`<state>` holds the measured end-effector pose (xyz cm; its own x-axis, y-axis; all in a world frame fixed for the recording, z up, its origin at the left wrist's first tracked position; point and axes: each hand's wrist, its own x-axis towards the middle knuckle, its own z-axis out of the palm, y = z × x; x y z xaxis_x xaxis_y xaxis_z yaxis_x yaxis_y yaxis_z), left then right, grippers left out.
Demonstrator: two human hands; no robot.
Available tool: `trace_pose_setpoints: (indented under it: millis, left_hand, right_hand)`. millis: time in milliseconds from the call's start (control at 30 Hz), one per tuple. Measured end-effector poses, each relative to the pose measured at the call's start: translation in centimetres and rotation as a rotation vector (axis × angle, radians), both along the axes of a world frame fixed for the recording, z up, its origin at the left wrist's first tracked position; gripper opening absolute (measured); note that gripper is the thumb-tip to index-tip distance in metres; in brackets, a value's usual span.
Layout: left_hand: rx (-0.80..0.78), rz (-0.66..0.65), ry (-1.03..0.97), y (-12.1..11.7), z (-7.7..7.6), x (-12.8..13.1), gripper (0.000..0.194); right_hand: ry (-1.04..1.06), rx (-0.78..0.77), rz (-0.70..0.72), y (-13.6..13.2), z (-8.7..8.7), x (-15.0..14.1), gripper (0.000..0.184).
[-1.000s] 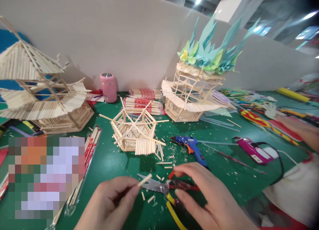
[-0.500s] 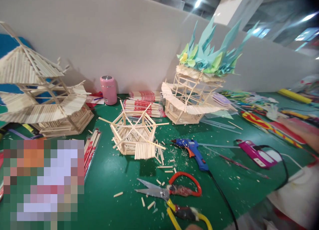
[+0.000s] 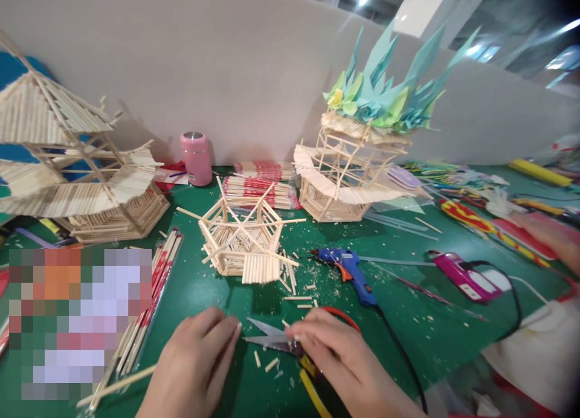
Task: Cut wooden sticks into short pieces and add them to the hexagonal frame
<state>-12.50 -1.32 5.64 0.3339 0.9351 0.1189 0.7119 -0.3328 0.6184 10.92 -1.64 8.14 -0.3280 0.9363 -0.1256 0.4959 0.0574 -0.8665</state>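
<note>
My left hand (image 3: pixel 194 360) is closed, fingertips together, around a thin wooden stick (image 3: pixel 120 383) that sticks out behind it to the lower left. To its right lie scissors (image 3: pixel 272 340) with yellow and red handles, blades apart and pointing left. My right hand (image 3: pixel 335 357) is over their pivot and handles with thumb and fingers pinched; what is between them is hidden. Beyond both hands stands a small open frame of wooden sticks (image 3: pixel 242 243), with a slatted panel at its front. Short cut stick pieces (image 3: pixel 272 365) lie by the blades.
A blue glue gun (image 3: pixel 347 267) lies right of the frame, its cord running forward. Two larger stick pavilions (image 3: pixel 118 194) (image 3: pixel 357 194) flank it. Bundled sticks (image 3: pixel 263 191), a pink flask (image 3: pixel 196 158) and a magenta power strip (image 3: pixel 466 278) are around. Another person's hand (image 3: pixel 553 234) is at right.
Both my hands have come into view from below, the left with a stick, the right over the scissors. The scissors stay in place; the view has shifted slightly.
</note>
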Motion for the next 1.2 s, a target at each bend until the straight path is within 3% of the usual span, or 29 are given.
trace_pose_setpoints:
  millis: [33,100,267,500,633,833,900,967,1033,1200]
  left_hand:
    - [0.081,-0.028,0.149,0.9,-0.4,0.4,0.031]
    - [0.128,0.005,0.221,2.4,-1.4,1.2,0.036]
    - [0.204,0.049,0.213,3.2,-3.1,1.8,0.028]
    - [0.324,-0.021,-0.050,1.2,0.1,2.8,0.022]
    - [0.048,-0.118,-0.226,1.1,1.5,4.1,0.020]
    - [-0.321,-0.063,-0.510,1.5,1.8,4.8,0.023]
    - [-0.446,0.018,-0.614,1.3,1.7,4.8,0.024]
    - [-0.587,0.132,-0.748,1.0,1.6,4.7,0.026]
    - [-0.693,0.222,-0.873,0.8,1.5,4.7,0.029]
    - [-0.799,0.304,-1.050,0.5,1.0,4.7,0.033]
  right_hand:
    - [0.020,-0.011,-0.041,0.5,0.0,-0.4,0.030]
    - [0.081,-0.059,-0.087,1.2,-0.3,-1.1,0.029]
    - [0.304,-0.216,-0.163,1.8,-0.7,-1.9,0.021]
    - [0.291,-0.176,-0.118,2.0,0.0,-2.4,0.021]
    - [0.195,-0.051,-0.048,1.5,0.6,-2.8,0.017]
    - [0.135,0.018,-0.058,1.5,0.9,-1.8,0.018]
    - [0.001,0.075,-0.151,2.3,0.3,0.2,0.020]
    - [-0.278,0.223,-0.391,3.4,-0.6,2.9,0.020]
    - [-0.393,0.255,-0.545,4.5,-1.7,5.8,0.023]
    - [-0.481,0.165,-0.642,6.2,-4.1,9.7,0.031]
